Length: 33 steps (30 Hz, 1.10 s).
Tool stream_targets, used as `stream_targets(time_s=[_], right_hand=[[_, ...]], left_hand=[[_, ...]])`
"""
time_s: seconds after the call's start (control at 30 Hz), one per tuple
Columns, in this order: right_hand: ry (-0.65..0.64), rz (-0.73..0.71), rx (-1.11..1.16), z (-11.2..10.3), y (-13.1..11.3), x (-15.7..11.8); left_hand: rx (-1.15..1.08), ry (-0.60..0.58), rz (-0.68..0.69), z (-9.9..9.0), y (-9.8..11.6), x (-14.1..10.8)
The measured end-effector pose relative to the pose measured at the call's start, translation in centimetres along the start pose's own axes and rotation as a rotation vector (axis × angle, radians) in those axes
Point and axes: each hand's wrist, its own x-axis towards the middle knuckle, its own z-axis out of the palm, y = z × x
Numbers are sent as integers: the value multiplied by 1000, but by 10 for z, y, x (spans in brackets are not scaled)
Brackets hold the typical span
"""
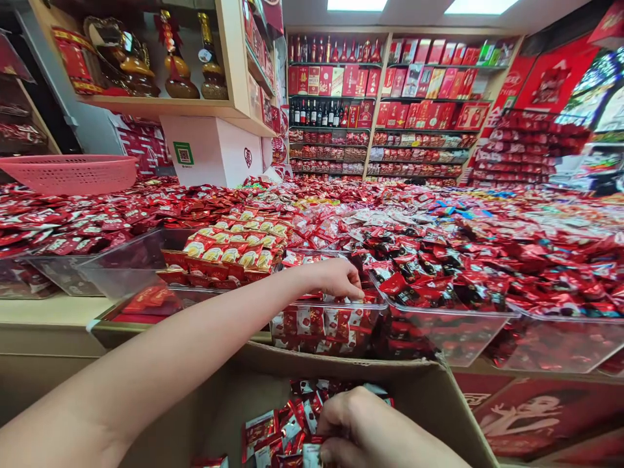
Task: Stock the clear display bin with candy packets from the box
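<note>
right hand (363, 422): fingers curled narrow at red-and-white packets (291, 426) in cardboard carton (433, 396), can't tell if gripping | left hand (338, 278): curled over clear bin (341, 304), hold unclear | carton's near side cut off

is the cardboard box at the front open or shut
Open: the cardboard box is uncovered on top, the red and white packets inside it show, and the right hand is down at them.

Looked forward and down from head height, close above the cardboard box (424, 395) at the lower edge, and faced across the clear plastic bins (453, 337) toward the wall shelves (381, 91) well beyond.
</note>
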Motion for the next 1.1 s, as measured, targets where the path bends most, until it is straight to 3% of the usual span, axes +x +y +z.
stream_targets(time_s=[0.23, 0.53, 0.77, 1.1], right_hand=[[63, -77, -33, 7, 25, -2], [98, -152, 21, 3, 11, -2], [56, -78, -24, 8, 17, 1], [34, -19, -52, 6, 19, 1]], left_hand=[[-134, -182, 57, -3, -4, -6], [-228, -300, 128, -2, -12, -6], [-221, -275, 137, -7, -8, -13], [-112, -234, 159, 0, -4, 7]])
